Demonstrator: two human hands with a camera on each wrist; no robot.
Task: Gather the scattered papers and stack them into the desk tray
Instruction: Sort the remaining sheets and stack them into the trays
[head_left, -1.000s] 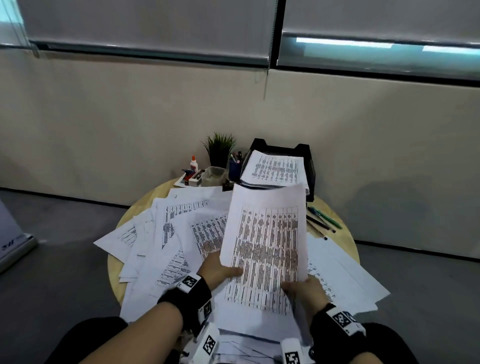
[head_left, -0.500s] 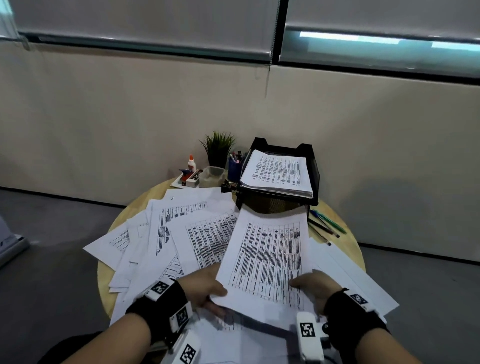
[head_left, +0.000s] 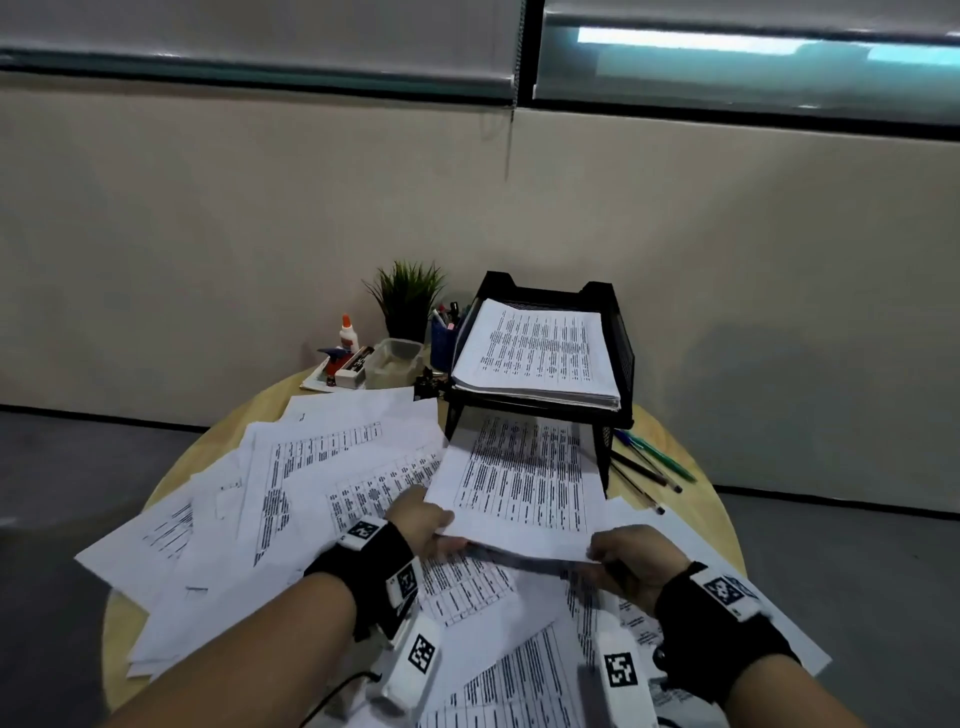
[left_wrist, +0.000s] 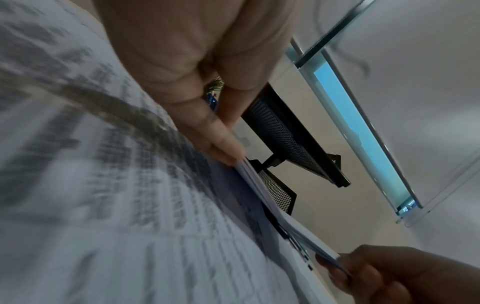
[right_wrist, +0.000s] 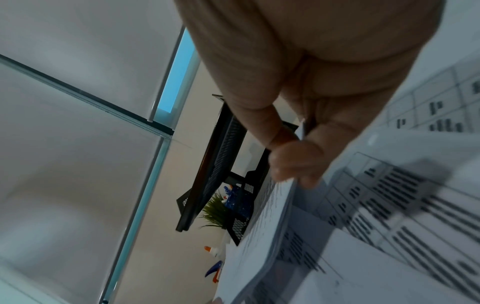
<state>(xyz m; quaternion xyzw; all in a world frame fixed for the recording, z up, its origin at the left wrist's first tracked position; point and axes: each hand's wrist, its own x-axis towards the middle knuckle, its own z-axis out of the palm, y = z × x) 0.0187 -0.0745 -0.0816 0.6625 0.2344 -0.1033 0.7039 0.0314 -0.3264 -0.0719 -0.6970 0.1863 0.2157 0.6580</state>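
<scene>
I hold a thin stack of printed sheets level above the table. Its far edge lies under the upper shelf of the black mesh desk tray. My left hand pinches the stack's near left corner, and my right hand pinches the near right corner. The left wrist view has the stack's edge between thumb and fingers. In the right wrist view the fingers curl round the same edge. A thicker pile of sheets lies in the tray's upper shelf. Several loose papers cover the round wooden table.
Behind the papers stand a small potted plant, a blue pen cup, a clear plastic box, a glue bottle and a stapler. Several pens lie right of the tray. A beige wall stands close behind.
The held sheets have tipped from upright to flat and moved forward, their far edge now under the tray's upper shelf. Both hands moved forward and down with them.
</scene>
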